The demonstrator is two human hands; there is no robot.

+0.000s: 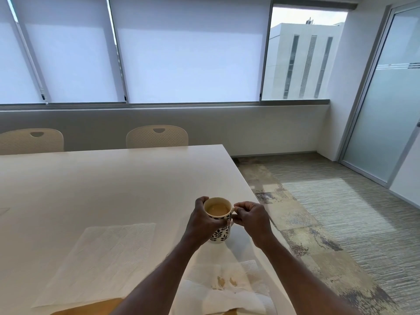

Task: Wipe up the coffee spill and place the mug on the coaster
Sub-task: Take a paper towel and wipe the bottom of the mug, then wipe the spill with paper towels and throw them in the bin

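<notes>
A white mug [220, 233] with a dark leaf pattern holds milky coffee and stands near the right edge of the white table [109, 185]. My left hand [202, 221] grips the mug's body from the left. My right hand [252, 218] pinches the mug's handle on the right. A crumpled paper towel [227, 289] with brown coffee stains lies on the table close to me, below the mug. A flat, clean paper towel [106, 260] lies spread to the left. A tan surface [91, 308] shows at the bottom edge under the towels; I cannot tell what it is.
Two cream chairs [156, 136] [31, 139] stand at the table's far side under the shaded windows. The table's right edge drops to patterned carpet [329, 219]. A frosted glass door [386, 110] is at the far right.
</notes>
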